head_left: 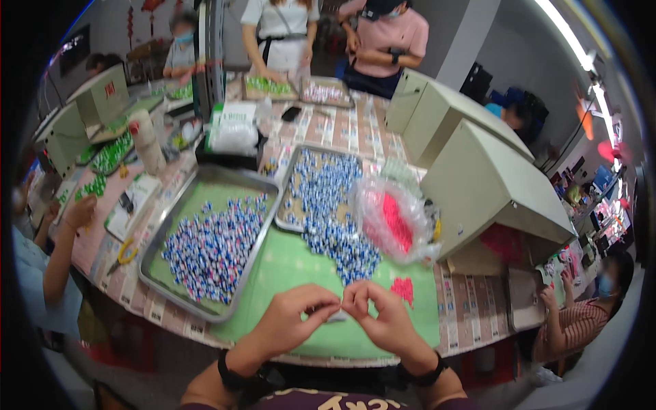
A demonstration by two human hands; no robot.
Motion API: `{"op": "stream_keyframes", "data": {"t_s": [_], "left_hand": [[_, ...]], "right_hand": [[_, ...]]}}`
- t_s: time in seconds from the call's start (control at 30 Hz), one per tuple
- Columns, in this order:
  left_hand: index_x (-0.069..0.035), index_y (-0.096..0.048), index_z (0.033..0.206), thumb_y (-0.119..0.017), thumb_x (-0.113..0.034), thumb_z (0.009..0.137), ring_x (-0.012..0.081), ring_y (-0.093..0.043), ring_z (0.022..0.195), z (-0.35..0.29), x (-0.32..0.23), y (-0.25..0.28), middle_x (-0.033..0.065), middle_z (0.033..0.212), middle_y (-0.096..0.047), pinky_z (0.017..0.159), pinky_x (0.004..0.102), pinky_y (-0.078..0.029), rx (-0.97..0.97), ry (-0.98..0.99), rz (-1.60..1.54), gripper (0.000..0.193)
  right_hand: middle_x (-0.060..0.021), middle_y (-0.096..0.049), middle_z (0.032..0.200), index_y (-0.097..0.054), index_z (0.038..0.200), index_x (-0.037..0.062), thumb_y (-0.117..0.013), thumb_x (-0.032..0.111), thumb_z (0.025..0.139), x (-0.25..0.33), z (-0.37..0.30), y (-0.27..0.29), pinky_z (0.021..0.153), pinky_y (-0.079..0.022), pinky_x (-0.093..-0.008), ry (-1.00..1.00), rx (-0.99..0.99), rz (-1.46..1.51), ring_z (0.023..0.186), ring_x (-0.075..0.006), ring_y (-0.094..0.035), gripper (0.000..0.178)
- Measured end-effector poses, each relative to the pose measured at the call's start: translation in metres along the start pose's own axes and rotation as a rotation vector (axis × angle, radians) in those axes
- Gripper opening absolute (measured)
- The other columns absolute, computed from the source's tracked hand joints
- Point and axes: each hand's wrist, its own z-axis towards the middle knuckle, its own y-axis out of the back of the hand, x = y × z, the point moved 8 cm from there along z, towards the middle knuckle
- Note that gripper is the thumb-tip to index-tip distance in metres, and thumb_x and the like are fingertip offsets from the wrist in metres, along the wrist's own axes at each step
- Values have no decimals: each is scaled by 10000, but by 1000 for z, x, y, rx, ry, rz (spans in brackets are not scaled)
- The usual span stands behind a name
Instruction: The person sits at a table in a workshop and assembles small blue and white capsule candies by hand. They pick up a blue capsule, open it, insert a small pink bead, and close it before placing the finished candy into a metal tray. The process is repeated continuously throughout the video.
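Over the near part of a green mat (263, 290), my left hand (290, 320) and my right hand (383, 321) meet with their fingertips pinched together. What they pinch is too small to name; a small pale piece (337, 316) shows just below the fingertips. Beyond my hands, a pile of small blue-and-white pieces (342, 249) spills from a metal tray (281, 220) onto the mat. Beside my right hand lies a little heap of small pink pieces (403, 290). A clear plastic bag (365, 205) holding more pink pieces sits behind that heap.
To the left stands a larger metal tray (236, 304) of blue, white and pink pieces. Yellow-handled pliers (125, 254) lie beyond it. Beige metal hoods (488, 184) rise on the right. A black box (229, 160) stands behind the trays. Several people surround the table.
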Motion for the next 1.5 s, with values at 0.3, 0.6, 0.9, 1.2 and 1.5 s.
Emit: {"op": "stream_keyframes", "data": {"t_s": [0.3,0.6,0.9,1.2,1.5], "left_hand": [[12,-618,1130,-563,74,882,145,-631,878,-13,29,32,97,1106,-652,765,259,-523,-227,174,-164,262],[-10,-664,1101,-599,29,882,150,-647,959,-18,43,48,95,1085,-663,812,267,-536,-278,170,-208,232],[20,-632,1130,-620,38,874,165,-640,984,-14,56,37,124,1112,-649,844,281,-536,-252,238,-468,257],[24,-591,1122,-640,0,878,180,-659,964,12,56,6,137,1111,-653,840,292,-549,-144,354,-890,250],[21,-606,1083,-687,18,845,147,-655,934,21,52,-5,96,1006,-669,823,267,-546,-209,276,-818,251]], "right_hand": [[-97,-557,766,-468,786,13,-583,-103,756,-30,6,3,685,-442,-338,33,265,-573,732,-245,-560,166],[-70,-528,723,-483,782,57,-485,-90,715,-43,21,-19,704,-367,-383,40,297,-688,754,-277,-550,161],[-70,-560,754,-478,780,47,-525,-112,720,-39,29,-10,695,-415,-368,-11,266,-548,753,-254,-566,176],[-49,-550,850,-418,770,44,-607,-55,879,9,36,3,715,-430,-247,75,-56,49,779,-119,-499,240],[-76,-567,856,-453,794,38,-614,-90,828,9,36,10,680,-440,-270,157,-158,-47,749,-148,-525,209]]}}
